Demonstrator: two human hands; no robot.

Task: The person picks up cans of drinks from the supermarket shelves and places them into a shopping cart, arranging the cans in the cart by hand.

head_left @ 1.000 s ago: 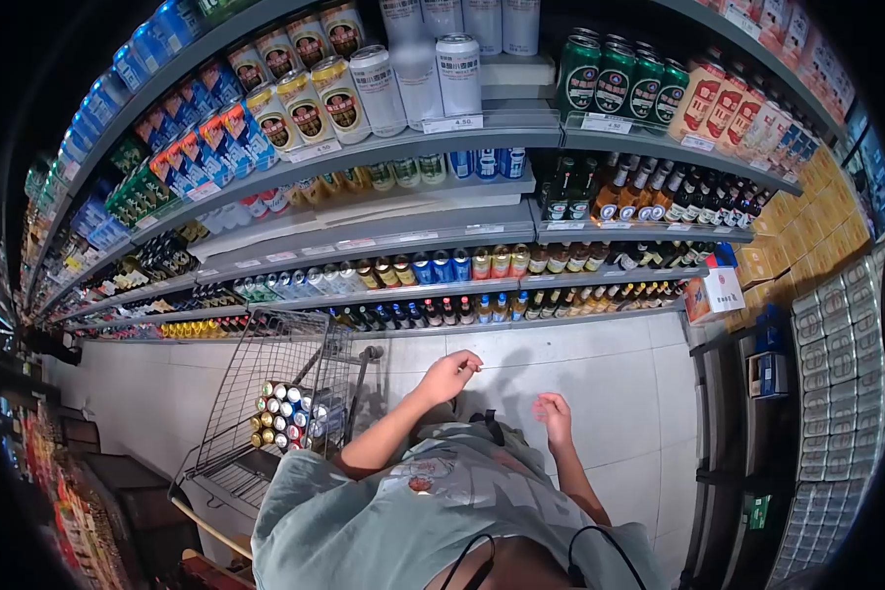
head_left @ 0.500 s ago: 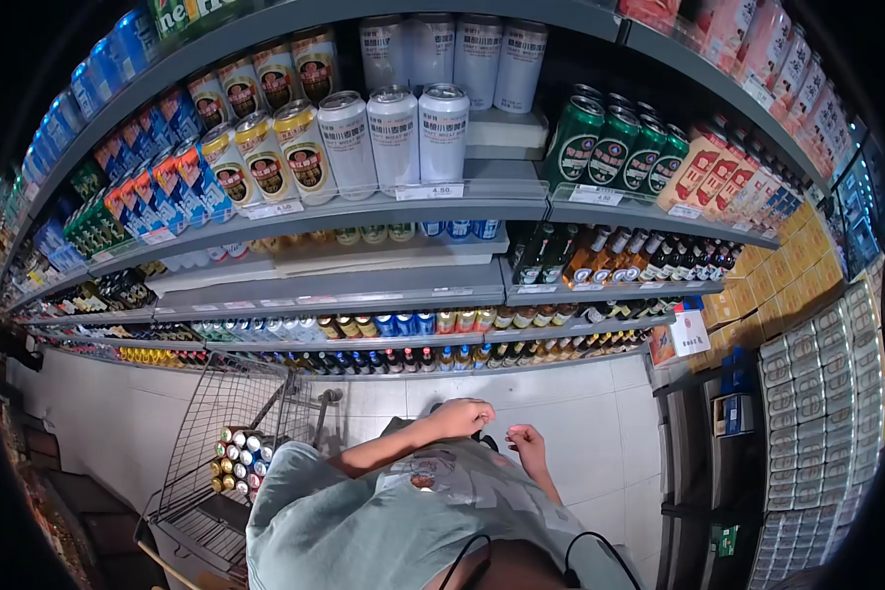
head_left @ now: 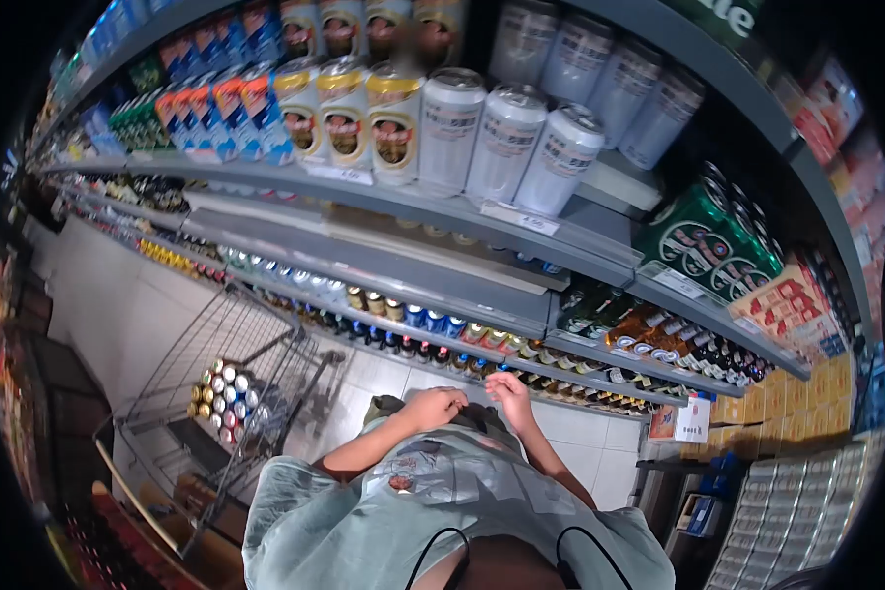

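My left hand hovers in front of my body, fingers loosely bent and apart, with nothing visible in it. Close by on its right, my right hand is raised, open and empty. Neither hand touches the shelves. Beyond them, the upper shelf holds white cans, gold-and-white cans and green can packs. To the left stands a wire shopping cart with a cluster of cans in it.
Lower shelves carry rows of bottles and cans. A white-and-red box stands at the right end of the shelving. Yellow cartons and stacked can packs are at the right. Dark bins line the left.
The view has turned and tilted, so the upper shelf now slants down to the right. My right hand has risen level with my left and nearer to it.
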